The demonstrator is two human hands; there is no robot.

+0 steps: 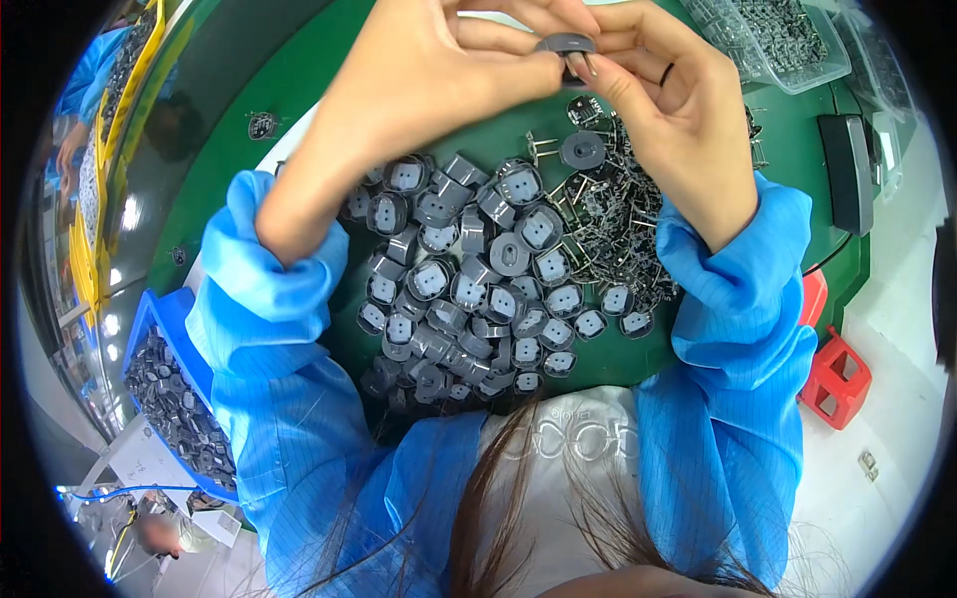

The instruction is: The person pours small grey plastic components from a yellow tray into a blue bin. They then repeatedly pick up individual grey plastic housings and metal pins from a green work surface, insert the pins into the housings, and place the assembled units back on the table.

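Both hands meet at the top of the view around a small dark grey round plastic housing (566,44). My left hand (449,75) pinches it from the left side, its far fingers partly cut off by the upper edge. From the right, my right hand (678,105) grips the same housing, with the thumb against thin metal pins on its underside. Below the hands lies a heap of similar grey housings (509,254), many turned to show pale inner faces with small holes. Beside it, under my right wrist, is a pile of small parts with metal pins (613,199).
A clear plastic bin (832,62) of pin parts stands at the far right, near a black box-shaped device (845,174). At left, a blue bin (171,311) holds more grey pieces. A red plastic piece (837,379) sits low on the right. The green table (244,85) has a curved edge.
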